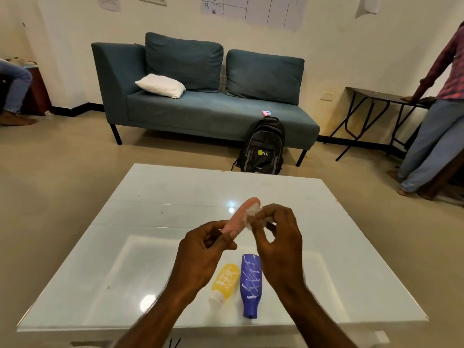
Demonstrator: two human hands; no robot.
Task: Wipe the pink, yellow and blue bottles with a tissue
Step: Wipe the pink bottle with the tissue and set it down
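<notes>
Tissue [252, 214] pinched in right fingers [261, 217], apparently touching pink bottle [241, 214].

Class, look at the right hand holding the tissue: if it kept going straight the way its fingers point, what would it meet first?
The right hand points left; its tissue already touches the pink bottle, probably the first thing met.

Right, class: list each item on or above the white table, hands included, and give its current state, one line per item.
pink bottle: held in the air, tilted, being wiped
tissue: crumpled, pressed against the pink bottle
yellow bottle: lying on the table, white scribbles on it
blue bottle: lying beside the yellow one, white scribbles on it
left hand: grip around the pink bottle
right hand: pinching the tissue
</notes>
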